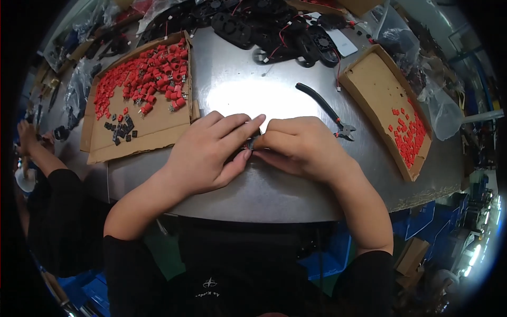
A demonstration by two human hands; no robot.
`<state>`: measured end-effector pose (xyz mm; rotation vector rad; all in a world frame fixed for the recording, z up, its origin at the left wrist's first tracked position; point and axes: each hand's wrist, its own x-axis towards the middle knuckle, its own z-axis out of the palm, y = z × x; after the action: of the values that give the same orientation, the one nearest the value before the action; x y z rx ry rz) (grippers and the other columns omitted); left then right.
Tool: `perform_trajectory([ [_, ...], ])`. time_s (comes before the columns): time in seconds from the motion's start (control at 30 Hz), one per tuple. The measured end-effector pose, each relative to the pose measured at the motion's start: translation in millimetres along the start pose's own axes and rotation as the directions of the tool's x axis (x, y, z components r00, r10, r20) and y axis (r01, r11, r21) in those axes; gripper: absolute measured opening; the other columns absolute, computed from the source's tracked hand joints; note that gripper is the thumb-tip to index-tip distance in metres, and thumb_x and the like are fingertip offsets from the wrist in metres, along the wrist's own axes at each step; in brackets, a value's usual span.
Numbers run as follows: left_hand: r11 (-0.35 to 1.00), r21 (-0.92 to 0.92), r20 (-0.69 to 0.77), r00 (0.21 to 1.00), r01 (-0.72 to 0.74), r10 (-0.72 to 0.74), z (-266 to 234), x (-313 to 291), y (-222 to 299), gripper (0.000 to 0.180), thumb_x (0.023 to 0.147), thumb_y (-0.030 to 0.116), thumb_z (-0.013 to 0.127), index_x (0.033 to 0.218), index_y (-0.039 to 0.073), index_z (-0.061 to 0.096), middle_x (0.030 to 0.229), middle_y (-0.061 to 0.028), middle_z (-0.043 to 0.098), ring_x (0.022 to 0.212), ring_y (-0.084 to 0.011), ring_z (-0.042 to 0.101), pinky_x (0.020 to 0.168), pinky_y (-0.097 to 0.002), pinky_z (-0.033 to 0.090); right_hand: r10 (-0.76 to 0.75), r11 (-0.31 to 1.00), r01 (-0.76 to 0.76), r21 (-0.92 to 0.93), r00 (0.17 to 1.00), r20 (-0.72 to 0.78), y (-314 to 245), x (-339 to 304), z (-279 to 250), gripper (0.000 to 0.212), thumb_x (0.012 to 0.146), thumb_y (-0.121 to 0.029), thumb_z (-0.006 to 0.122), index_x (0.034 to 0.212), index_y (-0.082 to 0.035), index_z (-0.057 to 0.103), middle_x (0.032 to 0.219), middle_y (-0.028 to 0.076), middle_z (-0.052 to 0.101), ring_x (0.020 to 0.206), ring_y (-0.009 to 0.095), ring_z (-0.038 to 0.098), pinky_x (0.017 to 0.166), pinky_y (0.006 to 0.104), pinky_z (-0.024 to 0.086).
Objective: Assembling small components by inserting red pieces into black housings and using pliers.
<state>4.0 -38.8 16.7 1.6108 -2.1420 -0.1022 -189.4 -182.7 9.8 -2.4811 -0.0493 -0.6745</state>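
My left hand (216,148) and my right hand (298,145) meet over the near part of the metal table (232,203). Between their fingertips sits a small dark piece (251,143), mostly covered by the fingers, so its kind does not show. Thumb and fingers of both hands are pinched together on it. To the left lies a cardboard tray (158,138) with many red plastic caps (169,74) and several small black square pieces (122,129). Right of my right hand rest cutting pliers (330,113) with black handles, jaws toward me.
On the right stands a second cardboard tray (369,74) with small red pieces (407,134). Black speaker-like housings with wires (296,39) pile up along the back, beside a white phone-like slab (343,42). Another person's arm (45,153) is at the far left.
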Motion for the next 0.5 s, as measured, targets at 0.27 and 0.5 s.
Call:
perform_trajectory([
  [0.27, 0.953, -0.246, 0.059, 0.985, 0.175, -0.165, -15, -1, -11, 0.058, 0.081, 0.034, 0.084, 0.128, 0.007, 0.064, 0.103, -0.0135, 0.068, 0.091, -0.0339, 0.067, 0.081, -0.0433, 0.054, 0.074, 0.997, -0.078, 0.030, 0.990, 0.123, -3, 2, -9, 0.016, 0.079, -0.008, 0.082, 0.089, -0.007, 0.069, 0.076, 0.007, 0.059, 0.067, 0.029, 0.063, 0.058, 0.0390, 0.048],
  [0.5, 0.924, -0.304, 0.211, 0.962, 0.231, -0.171, -14, -2, -16, 0.059, 0.078, 0.028, 0.088, 0.128, 0.009, 0.065, 0.103, -0.0126, 0.065, 0.097, -0.0324, 0.068, 0.082, -0.0392, 0.054, 0.653, 0.341, -0.557, 0.757, 0.720, 0.235, -12, 5, -6, 0.063, 0.089, -0.013, 0.060, 0.146, -0.007, 0.033, 0.117, 0.023, 0.062, 0.066, 0.016, 0.066, 0.056, 0.0249, 0.054],
])
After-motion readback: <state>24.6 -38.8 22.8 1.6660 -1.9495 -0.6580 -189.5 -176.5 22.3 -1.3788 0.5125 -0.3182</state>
